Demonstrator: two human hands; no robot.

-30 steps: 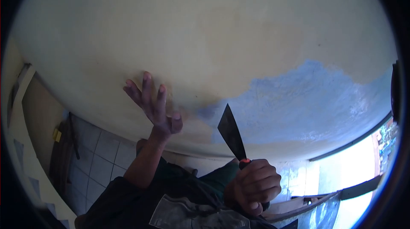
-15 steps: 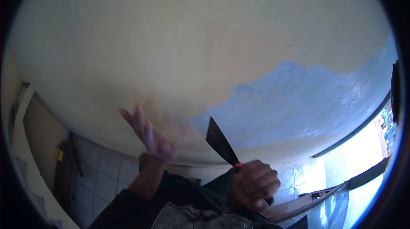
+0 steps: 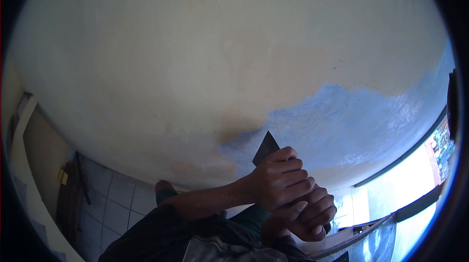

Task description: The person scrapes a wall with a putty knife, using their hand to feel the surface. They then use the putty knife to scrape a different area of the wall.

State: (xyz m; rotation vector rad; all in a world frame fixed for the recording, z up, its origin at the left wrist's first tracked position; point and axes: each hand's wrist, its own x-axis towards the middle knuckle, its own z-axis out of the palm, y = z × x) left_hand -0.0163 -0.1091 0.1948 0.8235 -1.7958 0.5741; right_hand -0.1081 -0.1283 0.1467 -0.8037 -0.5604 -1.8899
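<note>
Our left hand is clenched over the lower part of the scraper, with the knuckles toward us. Our right hand sits just beneath it, touching it. Its fingers are curled tight around what we take to be the handle (the handle itself is hidden under both fists). Only the tip of the blade shows: a dark, flat wedge that widens toward its end. It rises from the left fist and lies against the wall, right at the ragged border where the cream surface meets the blue patch.

We judge the tool to be light, with a thin blade that is stiff but springy and would flex a little under pressure. The blade looks smooth and hard-edged, so the safe hold is on the handle. A second hand is better placed low on the flat, away from the working edge. Floor tiles show far below on the left.
</note>
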